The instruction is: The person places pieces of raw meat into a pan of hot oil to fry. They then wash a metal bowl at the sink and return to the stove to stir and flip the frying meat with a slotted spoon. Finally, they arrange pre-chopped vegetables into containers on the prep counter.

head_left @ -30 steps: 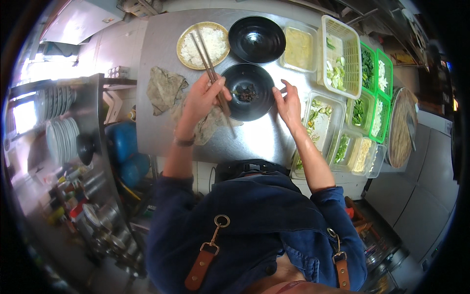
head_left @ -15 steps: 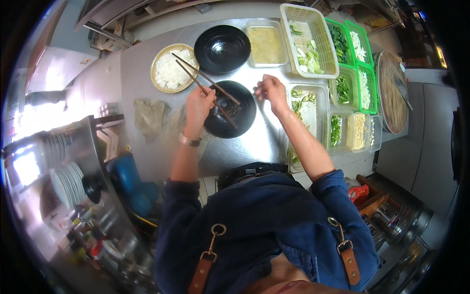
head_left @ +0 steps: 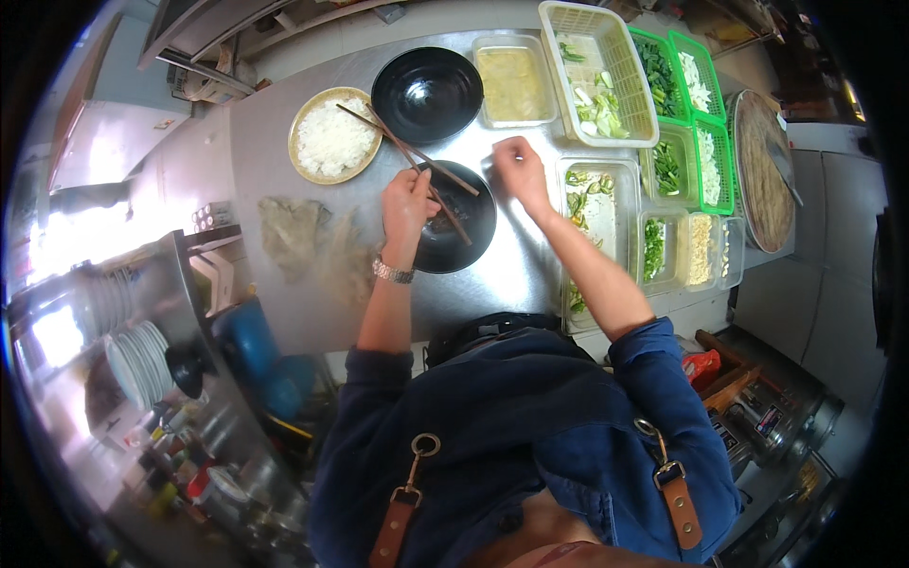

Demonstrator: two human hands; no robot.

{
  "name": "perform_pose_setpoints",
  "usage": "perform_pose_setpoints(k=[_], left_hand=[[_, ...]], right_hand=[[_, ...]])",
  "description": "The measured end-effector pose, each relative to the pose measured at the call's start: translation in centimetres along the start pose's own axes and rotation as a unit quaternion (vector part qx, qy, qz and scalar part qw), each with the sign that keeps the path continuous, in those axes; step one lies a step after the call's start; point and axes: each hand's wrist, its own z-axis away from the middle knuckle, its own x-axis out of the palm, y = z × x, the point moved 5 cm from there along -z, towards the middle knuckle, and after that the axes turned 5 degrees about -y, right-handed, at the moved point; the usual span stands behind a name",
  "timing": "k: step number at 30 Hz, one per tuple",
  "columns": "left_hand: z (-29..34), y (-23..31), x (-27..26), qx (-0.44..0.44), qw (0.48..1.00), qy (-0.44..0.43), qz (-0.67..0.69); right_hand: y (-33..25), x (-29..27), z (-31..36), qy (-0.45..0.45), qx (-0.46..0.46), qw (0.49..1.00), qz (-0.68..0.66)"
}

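Observation:
My left hand (head_left: 407, 206) is closed around a pair of brown chopsticks (head_left: 453, 177), which cross above it. Their lower ends reach over the near black bowl (head_left: 478, 227), whose contents are too dark to make out. Just right of that bowl, my right hand (head_left: 520, 172) hovers over the steel table with fingers smeared by motion; whether it holds anything is unclear. Beyond the near bowl stands a second black bowl (head_left: 428, 95). To its left, white rice (head_left: 333, 140) fills a tan-rimmed bowl (head_left: 294, 156), and the chopsticks' far ends point toward it.
A crumpled cloth (head_left: 289, 232) lies on the steel table (head_left: 454, 295) at left. A tub of yellowish liquid (head_left: 513, 80), a cream basket (head_left: 640, 140) and several trays of chopped vegetables line the right. Farther right are a round wooden board (head_left: 757, 170) and a knife (head_left: 784, 170).
The chopsticks have swung, and their far ends now cross near the rice bowl. My left hand has shifted slightly right. My right hand has moved a little and looks more blurred.

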Motion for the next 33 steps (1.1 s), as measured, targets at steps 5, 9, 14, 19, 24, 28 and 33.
perform_pose_setpoints(k=[5,9,14,19,24,28,33], left_hand=[[0.3,0.4,-0.1,0.008,1.0,0.017,0.009],[0.6,0.6,-0.3,-0.012,1.0,0.023,-0.014],[0.3,0.2,-0.7,-0.003,0.997,0.042,-0.07],[-0.5,-0.1,-2.2,0.027,0.997,0.049,-0.049],[-1.9,0.0,-4.0,0.032,0.995,0.058,-0.081],[-1.8,0.7,-5.0,0.028,0.994,0.075,-0.079],[1.7,3.9,-6.4,0.045,0.965,0.149,-0.213]], right_hand=[[-4.4,4.4,4.6,-0.071,-0.262,0.881,0.388],[-4.3,4.8,6.6,-0.139,-0.215,0.853,0.454],[-1.1,-0.9,1.7,-0.018,0.079,0.995,0.052],[2.5,-1.6,-4.3,-0.011,0.242,0.873,-0.424],[3.0,-1.6,-5.4,0.016,0.203,0.9,-0.387],[1.5,-2.9,-2.9,-0.039,0.175,0.91,-0.375],[1.2,-9.6,1.8,0.058,0.092,0.908,-0.405]])
